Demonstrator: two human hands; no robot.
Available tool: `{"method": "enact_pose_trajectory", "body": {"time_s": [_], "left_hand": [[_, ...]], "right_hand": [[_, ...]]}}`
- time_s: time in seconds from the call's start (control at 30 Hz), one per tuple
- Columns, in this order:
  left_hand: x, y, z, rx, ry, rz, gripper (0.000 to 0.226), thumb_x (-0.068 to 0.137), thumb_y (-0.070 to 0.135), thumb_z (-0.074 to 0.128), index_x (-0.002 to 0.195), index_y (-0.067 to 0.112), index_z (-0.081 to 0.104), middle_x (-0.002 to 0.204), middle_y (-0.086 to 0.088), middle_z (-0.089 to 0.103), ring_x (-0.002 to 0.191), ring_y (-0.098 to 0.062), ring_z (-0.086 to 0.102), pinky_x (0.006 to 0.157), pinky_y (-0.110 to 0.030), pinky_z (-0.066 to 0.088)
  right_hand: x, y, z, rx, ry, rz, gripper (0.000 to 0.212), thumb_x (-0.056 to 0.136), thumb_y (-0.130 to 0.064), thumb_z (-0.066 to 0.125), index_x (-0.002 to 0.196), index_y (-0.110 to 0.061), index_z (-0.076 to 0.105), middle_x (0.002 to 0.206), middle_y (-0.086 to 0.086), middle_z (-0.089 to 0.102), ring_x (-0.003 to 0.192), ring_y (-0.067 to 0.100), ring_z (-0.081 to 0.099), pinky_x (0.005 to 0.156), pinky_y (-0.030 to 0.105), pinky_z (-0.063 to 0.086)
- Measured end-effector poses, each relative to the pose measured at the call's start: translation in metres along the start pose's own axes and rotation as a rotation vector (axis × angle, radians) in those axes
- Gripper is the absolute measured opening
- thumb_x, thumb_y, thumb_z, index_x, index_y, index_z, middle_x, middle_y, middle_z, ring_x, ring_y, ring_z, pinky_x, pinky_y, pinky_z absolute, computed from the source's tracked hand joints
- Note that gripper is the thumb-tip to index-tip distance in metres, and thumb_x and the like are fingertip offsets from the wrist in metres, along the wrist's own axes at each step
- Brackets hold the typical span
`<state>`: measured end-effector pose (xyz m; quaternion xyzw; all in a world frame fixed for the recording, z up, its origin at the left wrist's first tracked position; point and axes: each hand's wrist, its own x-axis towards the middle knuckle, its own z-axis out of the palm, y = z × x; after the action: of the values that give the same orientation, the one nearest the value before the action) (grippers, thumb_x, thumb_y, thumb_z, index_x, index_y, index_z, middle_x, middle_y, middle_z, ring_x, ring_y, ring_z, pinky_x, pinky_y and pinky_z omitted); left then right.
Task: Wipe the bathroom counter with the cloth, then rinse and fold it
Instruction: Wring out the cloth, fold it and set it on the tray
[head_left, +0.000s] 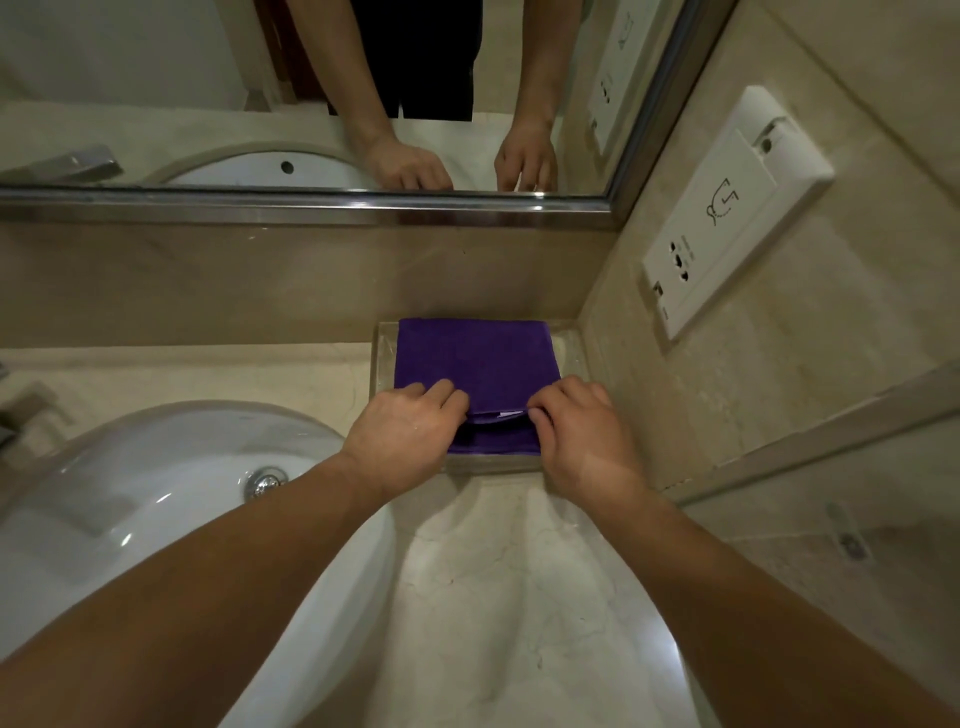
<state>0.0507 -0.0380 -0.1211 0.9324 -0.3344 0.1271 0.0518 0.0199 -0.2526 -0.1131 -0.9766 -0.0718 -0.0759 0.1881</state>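
A purple cloth (475, 358) lies folded into a flat square on a clear tray (383, 358) in the counter's far right corner. My left hand (405, 428) grips the cloth's near left edge, its fingers curled over the top layer. My right hand (576, 423) pinches the near right edge, and the top layer is lifted slightly between the two hands, showing a white tag and the layer beneath. The beige marble counter (509, 582) stretches toward me under both forearms.
A white basin (171, 499) with a chrome drain (266, 482) is set into the counter on the left. A mirror (291, 93) with a metal frame stands behind. A white socket plate (727, 213) is mounted on the right wall.
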Motion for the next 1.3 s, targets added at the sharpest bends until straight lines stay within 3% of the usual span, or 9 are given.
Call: {"method": "enact_pose_trajectory", "body": {"time_s": [0.17,0.3,0.5,0.57,0.67,0.77,0.87,1.0,1.3], "left_hand": [[-0.016,0.0,0.006,-0.001,0.009,0.11,0.011,0.082,0.014,0.069,0.093,0.014,0.065,0.082,-0.005,0.063,0.066,-0.023,0.055,0.055,-0.034,0.047],[-0.022,-0.002,0.008,-0.063,0.002,0.099,0.019,0.091,0.035,0.061,0.093,0.017,0.068,0.085,-0.003,0.063,0.071,-0.023,0.057,0.061,-0.034,0.048],[0.005,-0.001,0.001,-0.135,-0.019,-0.192,0.038,0.096,0.042,0.038,0.103,0.021,0.068,0.092,0.001,0.063,0.078,-0.02,0.06,0.061,-0.031,0.045],[0.019,-0.002,0.004,-0.173,-0.06,-0.286,0.04,0.095,0.038,0.049,0.127,0.017,0.06,0.123,-0.007,0.059,0.108,-0.028,0.058,0.085,-0.038,0.049],[0.021,-0.003,0.018,-0.188,-0.241,-0.419,0.07,0.101,0.052,0.03,0.157,0.014,0.015,0.165,-0.011,0.009,0.152,-0.027,0.011,0.122,-0.04,0.016],[0.008,-0.001,0.029,-0.2,-0.265,-0.475,0.088,0.088,0.071,0.0,0.156,0.015,-0.012,0.162,-0.006,-0.021,0.151,-0.02,-0.016,0.124,-0.037,-0.004],[0.003,-0.003,0.033,-0.211,-0.264,-0.564,0.099,0.081,0.078,-0.004,0.152,0.011,-0.021,0.161,-0.007,-0.025,0.15,-0.019,-0.019,0.123,-0.037,-0.006],[0.004,-0.002,0.033,-0.165,-0.324,-0.657,0.104,0.079,0.081,-0.008,0.152,0.009,-0.022,0.163,-0.008,-0.024,0.15,-0.018,-0.021,0.123,-0.042,-0.006],[0.007,0.0,0.027,-0.189,-0.373,-0.813,0.096,0.087,0.076,-0.001,0.154,0.01,-0.02,0.165,-0.009,-0.016,0.151,-0.023,-0.018,0.122,-0.05,-0.005]], "right_hand": [[-0.021,0.015,0.002,-0.203,-0.031,-0.177,0.008,0.086,-0.018,0.071,0.094,-0.016,0.073,0.089,0.003,0.065,0.077,0.026,0.059,0.056,0.036,0.05],[-0.029,0.011,0.006,-0.201,-0.109,-0.198,0.026,0.091,-0.028,0.052,0.094,-0.014,0.073,0.089,0.005,0.064,0.077,0.027,0.057,0.061,0.039,0.051],[-0.003,-0.01,0.001,-0.197,-0.132,-0.013,0.039,0.1,-0.039,0.04,0.087,-0.015,0.068,0.086,0.006,0.063,0.08,0.03,0.058,0.068,0.039,0.046],[0.018,-0.02,0.001,-0.263,-0.231,0.065,0.039,0.103,-0.045,0.04,0.097,-0.016,0.067,0.097,0.005,0.064,0.096,0.027,0.057,0.077,0.037,0.042],[0.039,-0.026,0.004,-0.257,-0.165,0.04,0.032,0.097,-0.043,0.051,0.104,-0.017,0.067,0.107,0.006,0.061,0.103,0.025,0.052,0.087,0.038,0.045],[0.049,-0.029,0.018,-0.044,-0.014,-0.046,0.038,0.086,-0.031,0.062,0.121,-0.016,0.06,0.129,0.008,0.054,0.12,0.025,0.049,0.102,0.043,0.044],[0.057,-0.027,0.035,0.001,-0.183,0.018,0.064,0.101,-0.044,0.037,0.158,-0.018,0.023,0.167,0.006,0.014,0.154,0.02,0.008,0.126,0.04,0.011],[0.05,-0.018,0.051,-0.147,-0.27,0.163,0.08,0.092,-0.064,-0.004,0.159,-0.021,-0.01,0.168,0.001,-0.014,0.153,0.015,-0.015,0.125,0.041,-0.007],[0.048,-0.028,0.048,-0.157,-0.269,0.29,0.077,0.099,-0.064,0.014,0.158,-0.023,-0.015,0.166,0.0,-0.022,0.153,0.016,-0.019,0.123,0.048,-0.012]]}}
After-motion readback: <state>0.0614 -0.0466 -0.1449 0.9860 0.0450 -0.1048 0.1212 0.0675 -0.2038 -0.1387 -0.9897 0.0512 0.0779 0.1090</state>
